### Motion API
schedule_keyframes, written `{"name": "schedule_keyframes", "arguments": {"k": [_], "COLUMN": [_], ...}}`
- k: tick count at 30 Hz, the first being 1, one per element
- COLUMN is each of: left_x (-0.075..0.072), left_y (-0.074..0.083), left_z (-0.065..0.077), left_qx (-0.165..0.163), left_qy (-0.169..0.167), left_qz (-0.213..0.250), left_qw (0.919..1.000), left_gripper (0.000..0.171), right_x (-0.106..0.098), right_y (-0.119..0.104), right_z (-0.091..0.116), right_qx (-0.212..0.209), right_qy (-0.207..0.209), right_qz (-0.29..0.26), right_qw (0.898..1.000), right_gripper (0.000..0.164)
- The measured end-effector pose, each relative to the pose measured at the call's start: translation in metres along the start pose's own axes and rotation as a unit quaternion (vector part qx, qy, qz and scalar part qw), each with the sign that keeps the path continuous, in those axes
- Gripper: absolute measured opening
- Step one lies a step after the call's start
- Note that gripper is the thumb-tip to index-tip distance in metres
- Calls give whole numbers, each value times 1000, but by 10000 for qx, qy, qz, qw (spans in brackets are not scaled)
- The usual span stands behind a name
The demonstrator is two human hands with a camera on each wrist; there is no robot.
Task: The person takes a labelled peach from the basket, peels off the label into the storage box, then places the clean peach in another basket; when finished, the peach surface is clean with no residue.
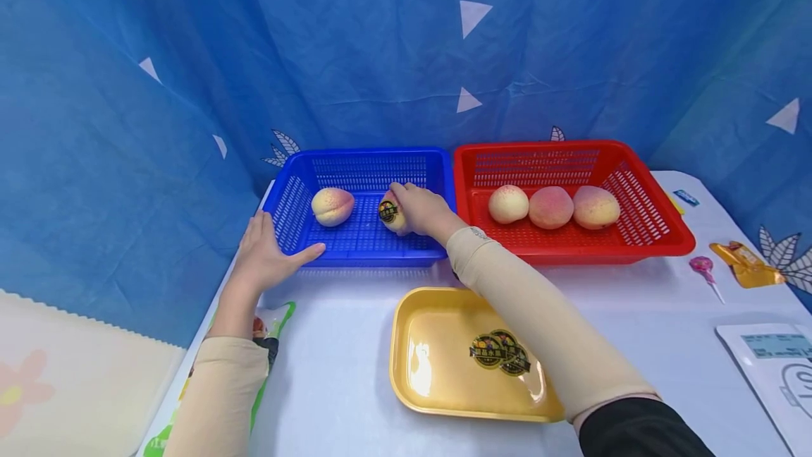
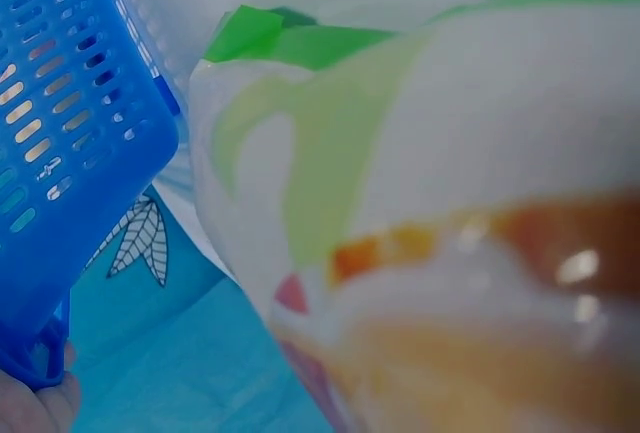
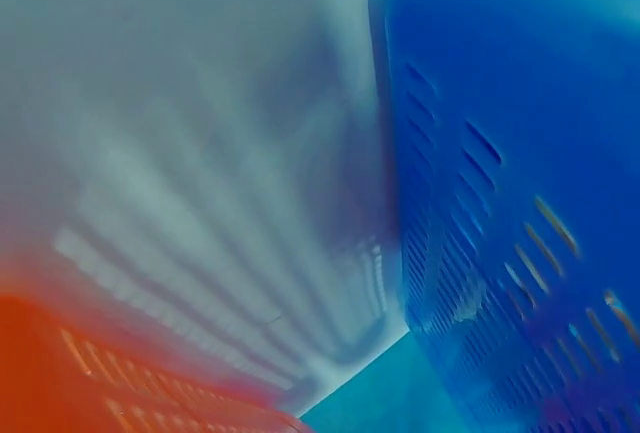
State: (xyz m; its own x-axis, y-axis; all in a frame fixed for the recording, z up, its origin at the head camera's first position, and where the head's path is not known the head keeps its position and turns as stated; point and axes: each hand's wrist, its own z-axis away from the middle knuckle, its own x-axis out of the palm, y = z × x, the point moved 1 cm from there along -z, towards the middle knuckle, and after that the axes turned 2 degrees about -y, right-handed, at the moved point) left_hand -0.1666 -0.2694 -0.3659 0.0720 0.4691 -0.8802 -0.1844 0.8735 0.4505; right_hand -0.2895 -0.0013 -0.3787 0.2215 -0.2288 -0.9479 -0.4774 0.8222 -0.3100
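Observation:
My right hand [image 1: 421,210] reaches into the blue basket [image 1: 355,259] and holds a peach [image 1: 393,223] with a black-and-gold round sticker on its near side. Another peach [image 1: 333,206], pale with a pink flush, lies in the same basket to the left. My left hand [image 1: 263,256] rests against the basket's front left corner, fingers extended along the outside and thumb spread toward the front rim. In the left wrist view, fingers [image 2: 40,403] show beside the basket's rim at the lower left. The right wrist view shows basket walls but not the right hand.
A red basket [image 1: 558,258] with three peaches [image 1: 551,207] stands to the right. In front lies a gold tray [image 1: 438,372] with several round stickers [image 1: 501,352]. A lollipop [image 1: 701,266], a gold wrapper [image 1: 748,264] and a white packet [image 1: 761,365] lie right; a green-edged bag [image 2: 480,153] lies left.

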Motion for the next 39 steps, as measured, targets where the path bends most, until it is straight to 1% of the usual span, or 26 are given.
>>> {"name": "schedule_keyframes", "arguments": {"k": [2, 6, 9, 14, 19, 25, 27, 30, 32, 34, 36, 37, 39], "left_x": [0, -1, 0, 0, 0, -1, -1, -3, -3, -2, 1, 4, 8], "left_y": [0, 0, -1, -1, 0, 4, 8, 21, 33, 47, 63, 71, 87], "left_z": [1, 1, 1, 0, 0, 1, 2, 8, 13, 18, 24, 26, 31], "left_qx": [-15, -37, -45, -79, -98, -37, 103, 426, 671, 911, 1245, 1450, 1889], "left_qy": [-2, 6, -8, -25, 94, 281, 382, 602, 787, 1011, 1289, 1441, 1671], "left_qz": [-9, -26, 0, 68, 95, 46, -15, -133, -179, -67, 190, 383, 814], "left_qw": [10000, 10000, 10000, 9999, 9999, 9996, 9992, 9972, 9945, 9907, 9836, 9781, 9642], "left_gripper": [138, 137, 137, 138, 139, 139, 135, 121, 106, 86, 67, 57, 43], "right_x": [-2, -10, -18, -31, -43, -57, -59, -61, -61, -59, -58, -57, -56], "right_y": [-1, -5, -9, -13, -7, 9, 14, 20, 24, 26, 28, 28, 27], "right_z": [1, 7, 14, 27, 44, 68, 74, 82, 86, 89, 92, 94, 97], "right_qx": [-63, -306, -442, -668, -886, -970, -1007, -997, -936, -868, -825, -810, -835], "right_qy": [48, 139, 170, 312, 595, 884, 1012, 1153, 1181, 1179, 1187, 1194, 1216], "right_qz": [-113, -504, -781, -1053, -1292, -1660, -1756, -1905, -1984, -2011, -2001, -1983, -1929], "right_qw": [9999, 9982, 9958, 9917, 9859, 9774, 9741, 9698, 9685, 9686, 9691, 9695, 9701], "right_gripper": [84, 83, 85, 87, 91, 96, 95, 95, 95, 96, 96, 96, 97]}}
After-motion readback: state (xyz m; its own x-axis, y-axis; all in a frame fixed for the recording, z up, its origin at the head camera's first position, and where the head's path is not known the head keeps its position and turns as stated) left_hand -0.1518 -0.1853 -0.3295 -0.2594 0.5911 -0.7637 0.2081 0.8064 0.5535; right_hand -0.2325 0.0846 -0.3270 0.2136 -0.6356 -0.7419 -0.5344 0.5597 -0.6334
